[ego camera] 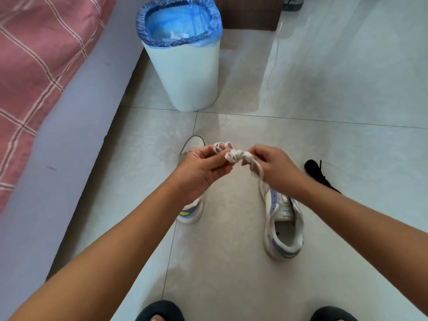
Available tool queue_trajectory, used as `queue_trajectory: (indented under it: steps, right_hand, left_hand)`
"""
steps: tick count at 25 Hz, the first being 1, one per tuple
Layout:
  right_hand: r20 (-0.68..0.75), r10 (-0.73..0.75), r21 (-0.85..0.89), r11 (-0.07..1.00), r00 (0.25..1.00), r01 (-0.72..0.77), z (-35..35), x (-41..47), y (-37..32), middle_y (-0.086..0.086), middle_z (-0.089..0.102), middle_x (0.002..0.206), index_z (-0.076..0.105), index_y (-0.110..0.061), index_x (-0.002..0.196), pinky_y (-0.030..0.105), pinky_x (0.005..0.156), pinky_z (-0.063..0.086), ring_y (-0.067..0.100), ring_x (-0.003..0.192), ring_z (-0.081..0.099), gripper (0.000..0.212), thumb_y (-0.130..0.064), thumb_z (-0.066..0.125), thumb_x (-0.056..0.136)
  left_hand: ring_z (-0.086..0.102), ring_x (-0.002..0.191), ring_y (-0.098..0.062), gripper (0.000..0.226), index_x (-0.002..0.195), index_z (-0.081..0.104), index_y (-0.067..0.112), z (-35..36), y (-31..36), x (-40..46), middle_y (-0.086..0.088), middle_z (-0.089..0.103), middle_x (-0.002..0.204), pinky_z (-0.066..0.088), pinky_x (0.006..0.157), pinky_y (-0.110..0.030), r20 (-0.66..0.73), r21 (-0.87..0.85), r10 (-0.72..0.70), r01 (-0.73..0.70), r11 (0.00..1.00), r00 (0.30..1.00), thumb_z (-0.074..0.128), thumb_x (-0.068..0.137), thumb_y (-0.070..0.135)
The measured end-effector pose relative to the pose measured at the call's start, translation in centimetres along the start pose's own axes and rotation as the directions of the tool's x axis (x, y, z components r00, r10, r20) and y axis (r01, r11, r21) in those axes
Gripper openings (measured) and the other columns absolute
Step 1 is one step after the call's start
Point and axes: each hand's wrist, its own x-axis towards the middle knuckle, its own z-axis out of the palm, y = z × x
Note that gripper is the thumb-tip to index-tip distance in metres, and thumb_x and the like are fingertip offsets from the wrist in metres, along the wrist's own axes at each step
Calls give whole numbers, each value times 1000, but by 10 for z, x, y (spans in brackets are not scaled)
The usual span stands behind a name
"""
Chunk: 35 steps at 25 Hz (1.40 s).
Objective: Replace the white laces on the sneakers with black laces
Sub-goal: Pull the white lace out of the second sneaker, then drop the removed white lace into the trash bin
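Home bedroom — bed (34,66), lined bin (183,54)

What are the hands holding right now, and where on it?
Both hold one bundled white flat shoelace: left hand pinches its looped end, right hand pinches the other end, a tail hanging below.

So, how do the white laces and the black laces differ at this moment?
The white laces are bundled into a coil and held up by both the left hand and the right hand; the black laces lie untouched on the floor. The white laces are between the two sneakers, the black laces right of the right sneaker. Neither is threaded in a shoe.
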Motion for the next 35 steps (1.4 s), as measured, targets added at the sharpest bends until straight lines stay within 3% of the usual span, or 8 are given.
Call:
queue_trajectory:
  steps: [7,14,18,22,24,28,31,35]
  right_hand:
    - [73,-254,-194,945,964,263,-7,7,-38,-9,53,61,65,-17,80,15,55,35,6,55,46,14,-24,60,91]
    - [111,-66,18,998,992,64,28,9,-31,3,62,68,69,-10,88,28,58,42,7,54,48,19,-16,53,95]
    - [248,179,660,688,952,-301,28,23,-59,5,64,72,62,-7,94,26,62,50,12,64,56,26,-17,40,101]
    - [282,216,839,417,935,-349,35,55,-67,2,64,80,61,-11,102,29,69,55,12,71,62,35,-35,37,100]
    - [164,237,835,484,958,-263,39,75,-71,2,63,74,60,-9,96,21,57,51,11,64,58,21,-22,45,99]
    - [-162,119,606,796,980,3,11,133,-102,10,58,81,66,-9,93,15,56,48,11,64,49,9,-7,57,92]
    - [-465,-222,69,956,857,285,-20,199,-147,7,57,93,68,-5,109,15,69,50,12,76,56,22,-3,60,88]
    - [55,-375,-815,519,925,259,-23,270,-167,15,59,111,63,-12,114,38,87,42,35,105,54,25,-13,51,92]
  left_hand:
    - [62,63,-9,10,83,64,5,-6,3,1,-4,66,70,53,64,-18,12,513,212,-188,837,977,65,82,-5]
    - [65,66,-10,10,85,68,9,-14,18,10,0,71,72,53,67,-21,-206,157,269,-240,958,941,66,82,-1]
    - [58,74,-9,6,82,66,7,-32,15,17,1,65,81,48,67,-19,159,846,799,-498,193,580,70,79,3]
    - [60,92,-17,8,82,71,10,-47,26,40,0,71,92,41,79,-31,599,774,720,-483,-409,350,66,76,7]
    - [61,99,-11,16,88,75,16,-51,37,43,6,72,98,42,82,-32,593,783,675,-511,-356,439,61,84,24]
    - [59,79,-7,20,87,72,13,-67,67,46,4,68,86,49,71,-24,112,834,747,-471,289,655,59,92,28]
    - [56,82,-8,19,93,67,17,-81,59,54,5,60,90,44,72,-18,2,906,588,-251,342,809,52,95,28]
    - [55,92,-16,22,99,62,16,-93,31,57,1,57,99,43,80,-26,21,972,274,-85,221,961,44,97,29]
